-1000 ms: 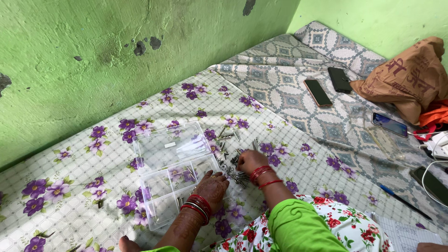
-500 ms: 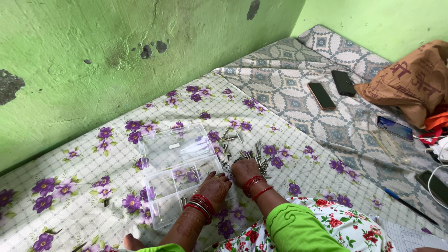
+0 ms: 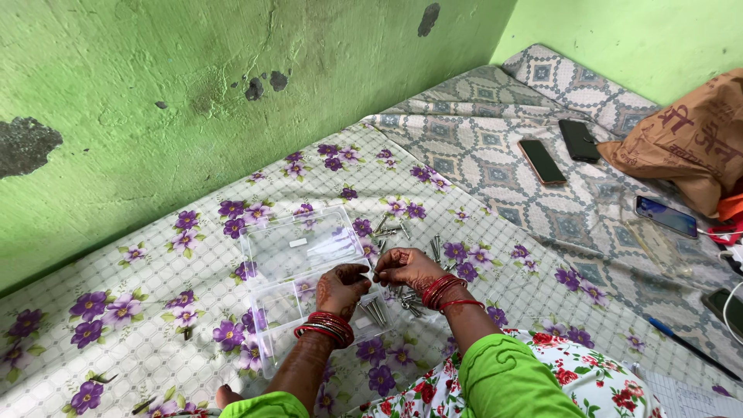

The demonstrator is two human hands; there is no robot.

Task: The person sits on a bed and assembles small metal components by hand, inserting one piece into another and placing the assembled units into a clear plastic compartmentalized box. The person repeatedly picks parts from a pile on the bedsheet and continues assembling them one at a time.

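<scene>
Screws [image 3: 377, 310] lie lengthwise toward the wall, under left hand [image 3: 338, 286].

Three phones [image 3: 541, 161], brown bag [image 3: 689, 143], blue pen [image 3: 686, 346] on the patterned grey sheet [image 3: 472, 131]

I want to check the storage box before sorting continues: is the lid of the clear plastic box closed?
No, the clear plastic box lies open on the flowered sheet, its lid folded back toward the green wall.
</scene>
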